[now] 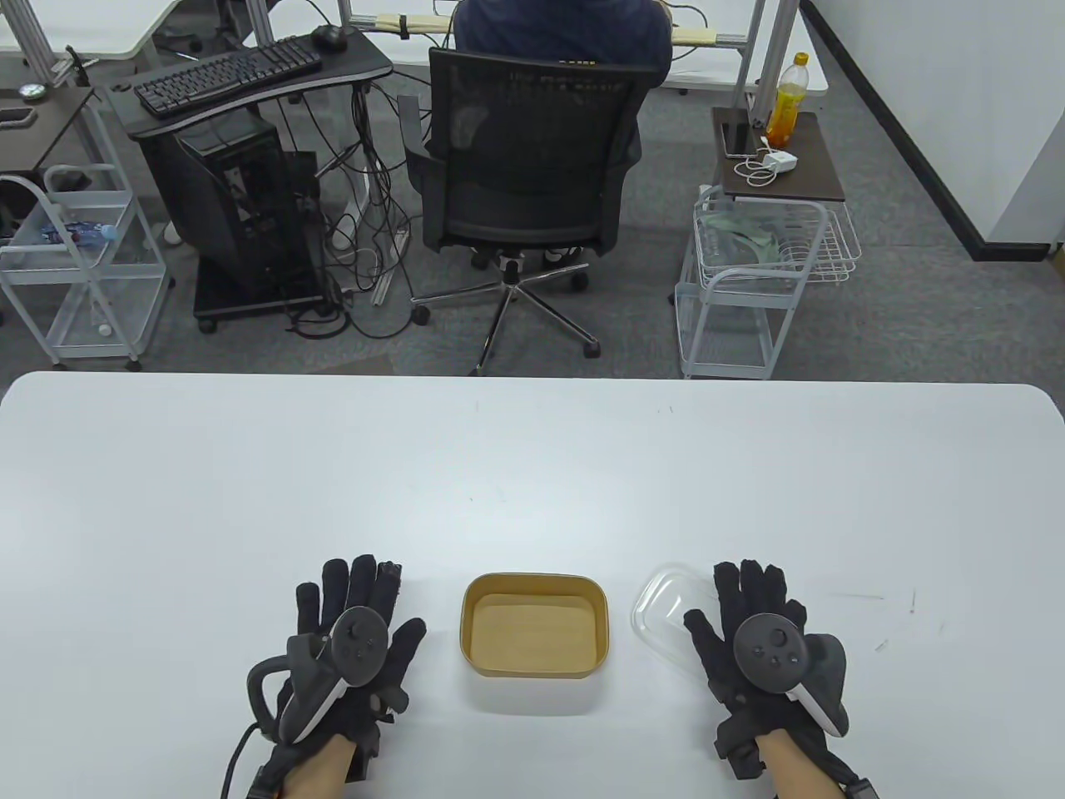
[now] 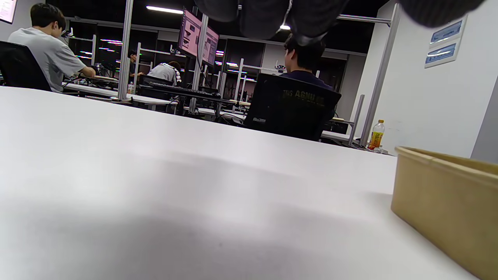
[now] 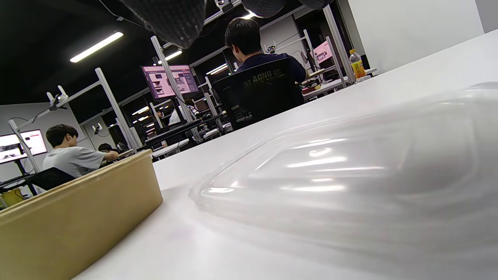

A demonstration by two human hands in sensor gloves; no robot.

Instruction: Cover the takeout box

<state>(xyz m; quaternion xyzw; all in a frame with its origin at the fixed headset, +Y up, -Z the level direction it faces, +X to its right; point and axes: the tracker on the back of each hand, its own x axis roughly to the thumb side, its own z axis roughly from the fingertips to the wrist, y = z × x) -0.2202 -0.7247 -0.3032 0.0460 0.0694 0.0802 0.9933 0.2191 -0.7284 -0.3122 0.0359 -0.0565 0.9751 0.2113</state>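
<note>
Tan, rounded-rectangular paper takeout box (image 1: pixel 535 625) sits open and uncovered on the white surface (image 1: pixel 532 466), between your two hands. Your left hand (image 1: pixel 349 645) lies flat just left of it, fingers spread wide, holding nothing. Your right hand (image 1: pixel 761 641) lies with fingers spread over the right part of the clear plastic lid (image 1: pixel 666 607), which lies just right of the box, apart from it.

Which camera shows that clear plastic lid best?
The right wrist view: the clear lid fills the frame, lying flat beside the brown box. The table view shows the lid partly hidden under the right hand. The left wrist view misses it.
</note>
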